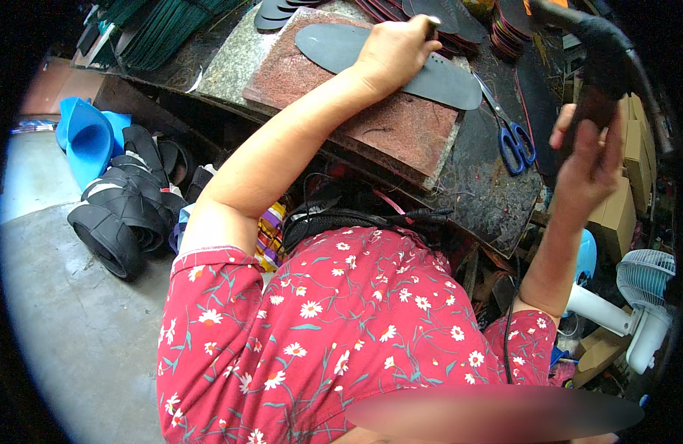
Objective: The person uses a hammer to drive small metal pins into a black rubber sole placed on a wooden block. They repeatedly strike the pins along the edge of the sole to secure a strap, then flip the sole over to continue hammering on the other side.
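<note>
My left hand is closed around a short metal punch, held upright over a dark grey shoe sole. The sole lies flat across a reddish stone slab and has a few small holes to the right of my hand. Raised at the right, my right hand grips the dark handle of a hammer, partly blurred and near the picture's rim. Blue-handled scissors lie on the workbench between the slab and my right hand.
Stacks of dark soles stand at the bench's far side. Green strips are piled far left. Black curved pieces and blue sheets sit on the floor at left. Cardboard boxes and a white fan are at right.
</note>
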Available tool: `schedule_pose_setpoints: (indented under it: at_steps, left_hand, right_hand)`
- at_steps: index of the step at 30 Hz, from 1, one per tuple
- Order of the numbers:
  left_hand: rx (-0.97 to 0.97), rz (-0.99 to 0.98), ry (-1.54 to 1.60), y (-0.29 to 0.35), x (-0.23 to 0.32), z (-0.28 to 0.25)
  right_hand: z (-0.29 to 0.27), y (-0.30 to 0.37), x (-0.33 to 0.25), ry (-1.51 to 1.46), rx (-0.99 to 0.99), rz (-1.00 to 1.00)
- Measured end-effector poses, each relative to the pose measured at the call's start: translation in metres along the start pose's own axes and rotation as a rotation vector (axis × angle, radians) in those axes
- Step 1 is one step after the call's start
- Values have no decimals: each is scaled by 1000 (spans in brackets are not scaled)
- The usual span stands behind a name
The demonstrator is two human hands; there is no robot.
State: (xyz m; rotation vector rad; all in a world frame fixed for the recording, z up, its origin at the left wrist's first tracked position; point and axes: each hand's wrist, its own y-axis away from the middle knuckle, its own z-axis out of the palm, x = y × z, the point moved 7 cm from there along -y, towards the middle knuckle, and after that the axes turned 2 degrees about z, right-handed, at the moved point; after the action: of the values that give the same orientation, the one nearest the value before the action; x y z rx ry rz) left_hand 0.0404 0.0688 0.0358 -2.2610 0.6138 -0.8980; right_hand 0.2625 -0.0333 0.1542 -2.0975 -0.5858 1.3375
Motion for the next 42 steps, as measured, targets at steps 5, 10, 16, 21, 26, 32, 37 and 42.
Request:
schedule_pose_setpoints:
  at_steps: [5, 10, 16, 21, 26, 32, 37, 42]
  left_hand:
    - [8, 49, -47, 2, 10, 8]
    - [64, -619, 774, 13, -47, 14]
    - [15, -327, 389, 5, -29, 8]
    - [-17, -28, 50, -1, 5, 2]
    - [-34, 56, -21, 2, 21, 7]
    - [296, -330, 532, -3, -29, -18]
    - [283, -401, 765, 4, -58, -37]
    - [44, -484, 565, 18, -63, -18]
  right_hand:
    - [22, 27, 76, 431, -347, 368]
    - [18, 48, 107, 507, -409, 424]
    - [2, 13, 48, 72, -229, 450]
    - [-12, 2, 10, -52, -8, 89]
    - [16, 36, 86, 261, -337, 487]
    - [32, 42, 89, 610, -395, 260]
    - [32, 46, 92, 656, -424, 306]
    - [30, 45, 107, 644, -494, 406]
